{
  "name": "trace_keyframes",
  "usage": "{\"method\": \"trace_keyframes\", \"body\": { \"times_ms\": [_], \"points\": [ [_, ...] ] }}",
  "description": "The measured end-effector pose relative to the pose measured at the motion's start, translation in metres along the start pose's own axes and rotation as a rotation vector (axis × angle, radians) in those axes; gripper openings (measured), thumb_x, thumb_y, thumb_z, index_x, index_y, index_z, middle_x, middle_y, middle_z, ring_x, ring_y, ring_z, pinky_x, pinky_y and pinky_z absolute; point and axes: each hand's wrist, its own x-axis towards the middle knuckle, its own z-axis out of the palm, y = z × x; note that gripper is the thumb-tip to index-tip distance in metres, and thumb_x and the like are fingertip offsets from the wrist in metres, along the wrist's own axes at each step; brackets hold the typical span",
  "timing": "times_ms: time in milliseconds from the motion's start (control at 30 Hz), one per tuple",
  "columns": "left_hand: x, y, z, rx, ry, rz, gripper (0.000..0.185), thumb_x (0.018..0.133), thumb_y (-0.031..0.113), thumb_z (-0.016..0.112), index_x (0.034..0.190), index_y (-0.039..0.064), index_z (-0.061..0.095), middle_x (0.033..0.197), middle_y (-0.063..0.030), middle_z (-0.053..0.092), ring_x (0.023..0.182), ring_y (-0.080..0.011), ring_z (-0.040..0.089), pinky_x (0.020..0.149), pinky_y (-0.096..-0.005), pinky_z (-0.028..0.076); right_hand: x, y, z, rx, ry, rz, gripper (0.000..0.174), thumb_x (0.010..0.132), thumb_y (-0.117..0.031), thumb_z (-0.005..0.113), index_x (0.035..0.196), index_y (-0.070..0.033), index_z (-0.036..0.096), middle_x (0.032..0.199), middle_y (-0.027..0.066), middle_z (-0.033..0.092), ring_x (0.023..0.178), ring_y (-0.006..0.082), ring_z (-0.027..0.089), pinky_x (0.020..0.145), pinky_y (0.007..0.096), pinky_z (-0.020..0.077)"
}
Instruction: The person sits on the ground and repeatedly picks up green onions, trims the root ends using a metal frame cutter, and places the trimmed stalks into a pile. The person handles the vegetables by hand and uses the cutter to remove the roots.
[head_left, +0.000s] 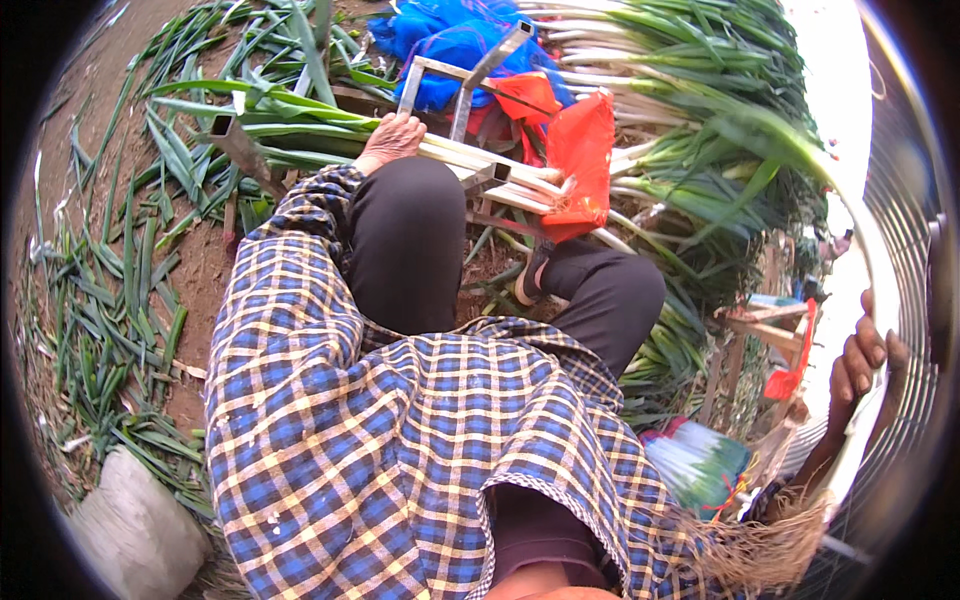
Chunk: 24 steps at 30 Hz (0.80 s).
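Observation:
My left hand (394, 141) grips a row of long green onions (480, 161) at the middle of their stalks. They lie across a square-tube metal rack (491, 64), leaves to the left. Their roots meet an upright red sheet (581, 161) at the rack's right end. At the far right, my right hand (859, 364) holds a single long green onion (874, 247) close to the camera. Its stringy roots (765, 544) hang near my body, and its leaves arch towards the pile.
A large pile of green onions (675, 105) lies right of the rack. Blue netting (457, 34) sits behind it. Cut leaves (112, 315) litter the soil at left, near a pale sack-like lump (139, 517). A wooden frame (769, 326) and a packed bundle (694, 461) stand at right.

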Motion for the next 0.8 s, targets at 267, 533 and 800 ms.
{"method": "trace_keyframes", "body": {
  "times_ms": [267, 533, 800],
  "points": [
    [0.001, 0.002, -0.019, -0.046, -0.168, -0.042, 0.074, 0.067, 0.074, 0.07, 0.098, 0.007, 0.062, 0.096, -0.0071, 0.058, 0.101, -0.0236, 0.056, 0.09, -0.0383, 0.04, 0.173, 0.102, 0.062, -0.879, -0.197, -0.19, 0.049, 0.089, -0.018, 0.068, 0.128, 0.008, 0.051, 0.086, 0.0098, 0.066, 0.072, 0.0178, 0.067, 0.064, 0.0311, 0.0571],
    [-0.002, 0.008, -0.061, -0.138, -0.201, -0.068, 0.074, 0.072, 0.071, 0.068, 0.105, 0.005, 0.062, 0.1, -0.0089, 0.058, 0.104, -0.0256, 0.056, 0.096, -0.0398, 0.04, 0.378, 0.397, 0.032, -1.566, -0.328, -0.799, 0.051, 0.072, -0.006, 0.073, 0.121, -0.01, 0.058, 0.092, 0.0161, 0.066, 0.087, 0.0369, 0.067, 0.077, 0.047, 0.0549],
    [0.001, 0.018, -0.08, -0.147, -0.254, -0.068, 0.073, 0.071, 0.069, 0.069, 0.103, 0.005, 0.062, 0.098, -0.0084, 0.056, 0.099, -0.0251, 0.055, 0.09, -0.0397, 0.041, 0.391, 0.553, -0.015, -1.798, -0.238, -0.685, 0.028, 0.082, -0.008, 0.059, 0.11, -0.012, 0.06, 0.087, 0.0101, 0.062, 0.082, 0.0305, 0.064, 0.072, 0.0442, 0.0484]
  ]
}}
